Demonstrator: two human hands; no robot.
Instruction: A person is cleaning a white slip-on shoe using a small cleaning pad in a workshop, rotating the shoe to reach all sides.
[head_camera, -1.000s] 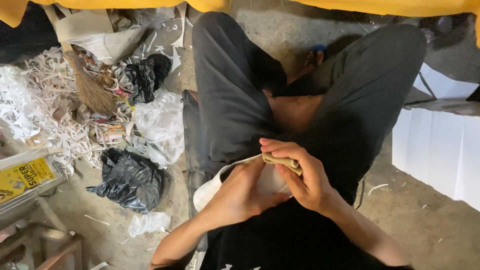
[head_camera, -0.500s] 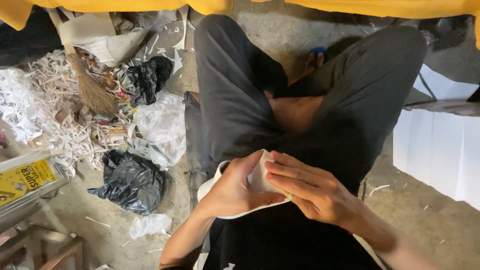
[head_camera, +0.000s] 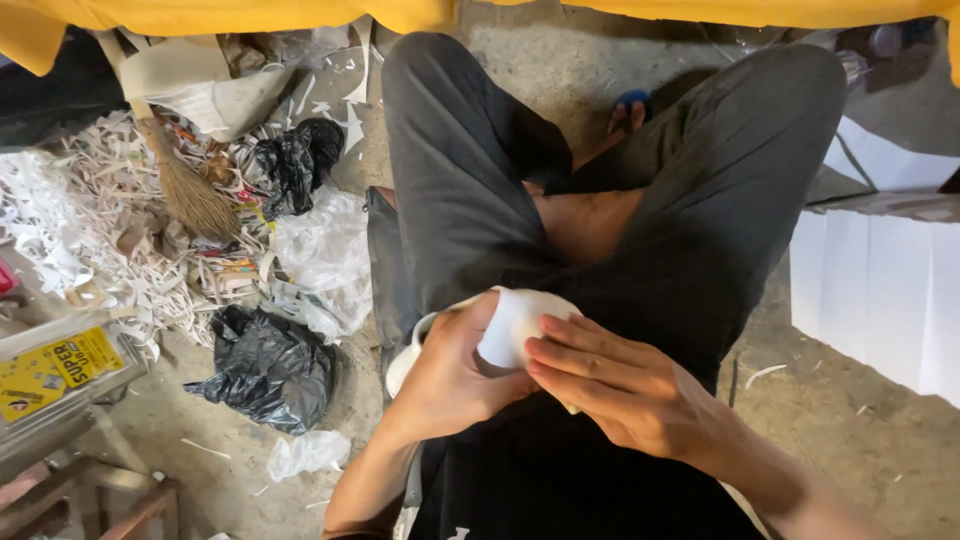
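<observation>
Concrete floor (head_camera: 600, 80), littered. Our left hand (head_camera: 455, 375) grips a white paper piece (head_camera: 515, 325); our right hand (head_camera: 625, 390), having released the tan object, rests open-fingered against it.

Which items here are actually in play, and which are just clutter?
In hand:
left hand gripping the white paper piece
right hand, fingertips on that paper

Lying about:
broom on the paper shreds
black plastic bag
clear plastic bag
white sheets stacked at right
yellow-labelled tin
</observation>
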